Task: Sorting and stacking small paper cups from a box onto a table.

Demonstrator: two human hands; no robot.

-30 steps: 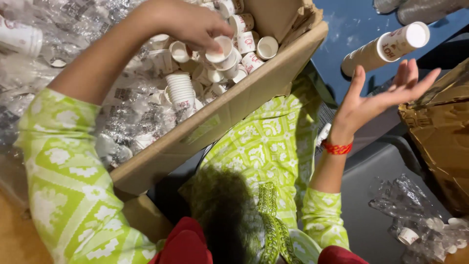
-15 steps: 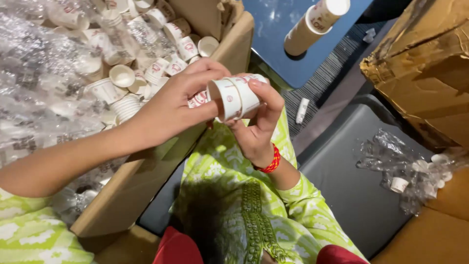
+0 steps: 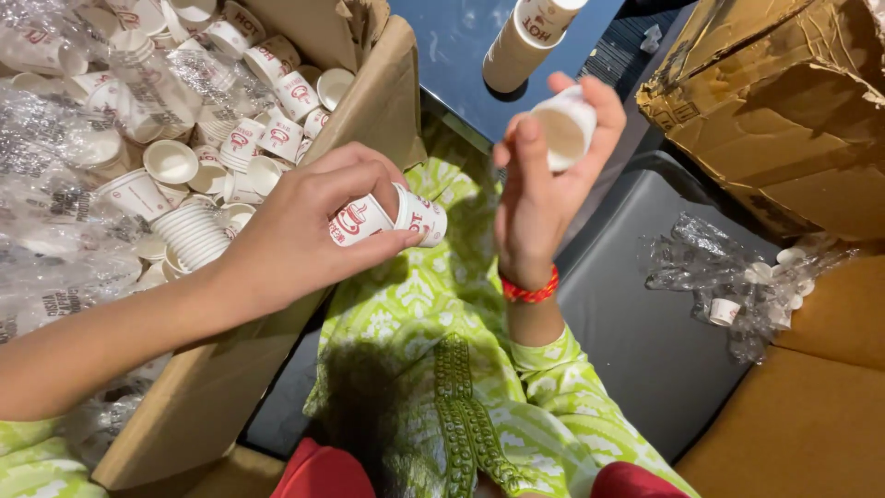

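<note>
Brown cardboard box (image 3: 369, 101) at left (open); torn brown box (image 3: 784, 111) at right.

We have one head-worn view, looking steeply down and close over our lap, hands (image 3: 415, 221) and the open cardboard box (image 3: 369, 111) at left.

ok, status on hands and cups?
Left hand gripping short cup stack over box edge. Right hand raised, fingers around single cup. Nothing between them.

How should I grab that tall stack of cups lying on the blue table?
Wrap a hand around the middle of the tall cup stack, coming from above. It lies on its side on the blue table, so its long round wall faces up and nothing covers it.
</note>
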